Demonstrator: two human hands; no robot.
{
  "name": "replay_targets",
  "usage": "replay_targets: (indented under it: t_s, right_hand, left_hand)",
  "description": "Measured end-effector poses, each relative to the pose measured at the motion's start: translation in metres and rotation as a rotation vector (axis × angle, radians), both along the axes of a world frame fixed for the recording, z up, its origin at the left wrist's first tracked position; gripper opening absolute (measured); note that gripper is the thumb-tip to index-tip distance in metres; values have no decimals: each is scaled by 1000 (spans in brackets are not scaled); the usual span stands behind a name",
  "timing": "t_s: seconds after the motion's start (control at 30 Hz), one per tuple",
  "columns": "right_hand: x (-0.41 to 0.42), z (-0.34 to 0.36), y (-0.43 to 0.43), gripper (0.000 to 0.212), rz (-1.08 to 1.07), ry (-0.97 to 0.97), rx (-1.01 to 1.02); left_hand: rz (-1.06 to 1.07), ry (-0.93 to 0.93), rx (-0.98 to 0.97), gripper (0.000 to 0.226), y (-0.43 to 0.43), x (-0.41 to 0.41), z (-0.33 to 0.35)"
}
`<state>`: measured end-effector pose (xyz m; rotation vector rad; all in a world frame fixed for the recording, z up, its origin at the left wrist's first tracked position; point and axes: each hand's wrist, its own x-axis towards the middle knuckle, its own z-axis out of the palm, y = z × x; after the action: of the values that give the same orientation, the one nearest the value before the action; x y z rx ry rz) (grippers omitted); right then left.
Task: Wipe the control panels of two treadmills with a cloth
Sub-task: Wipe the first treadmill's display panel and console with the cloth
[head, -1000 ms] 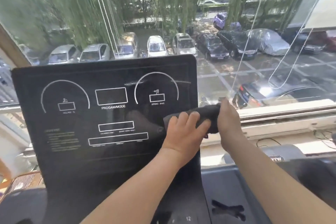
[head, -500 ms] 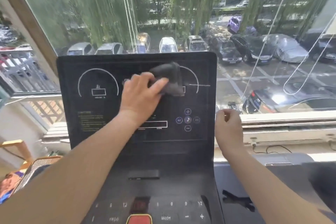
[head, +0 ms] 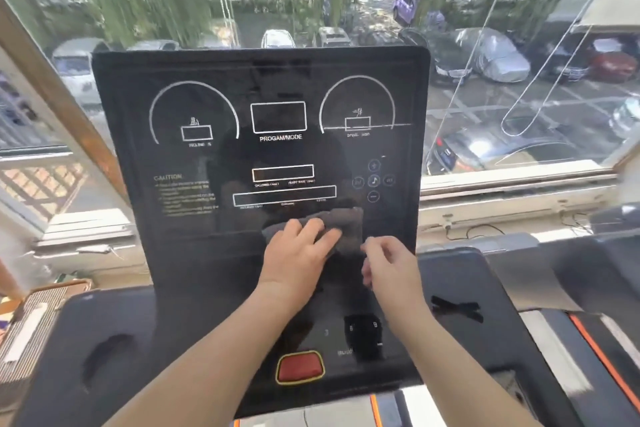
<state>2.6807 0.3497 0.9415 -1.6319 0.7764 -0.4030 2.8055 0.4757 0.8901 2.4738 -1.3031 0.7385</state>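
Note:
A black treadmill control panel (head: pixel 194 191) with white dial outlines and the words PROGAM/MODE stands upright in front of me. A dark grey cloth (head: pixel 341 224) lies pressed against the panel's lower middle, under the fingers of my left hand (head: pixel 298 253). My right hand (head: pixel 389 263) hovers just right of the cloth, fingers loosely curled and holding nothing. Below the hands the lower console carries a red stop button (head: pixel 300 367) and dim number keys.
A big window (head: pixel 519 45) behind the panel looks onto a car park and willow trees. Blind cords (head: pixel 540 80) hang at the right. A second treadmill's console edge (head: pixel 613 253) is at the far right. A striped box (head: pixel 31 329) sits low left.
My left hand has carried the cloth from the upper middle of the panel down to its lower part. My right hand has come in from the panel's right edge to beside the cloth.

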Motion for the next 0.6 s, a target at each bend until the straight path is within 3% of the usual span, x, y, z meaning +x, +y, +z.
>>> replay_targets:
  t_s: [0.13,0.37,0.53,0.6]
  right_hand:
    - [-22,-5,24,26,-49,81,90]
    - [-65,-4,43,22,-222,123,227]
    - [-76,5,46,14,-275,175,323]
    - [-77,13,47,23,-259,170,399]
  left_hand:
    - [94,258,103,32,-1,-16,8]
    - [-32,833,303,25,-6,-5,60]
    - [-173,1554,-100,19,9,-34,62]
    - [-276,1868,-284,19,15,-54,70]
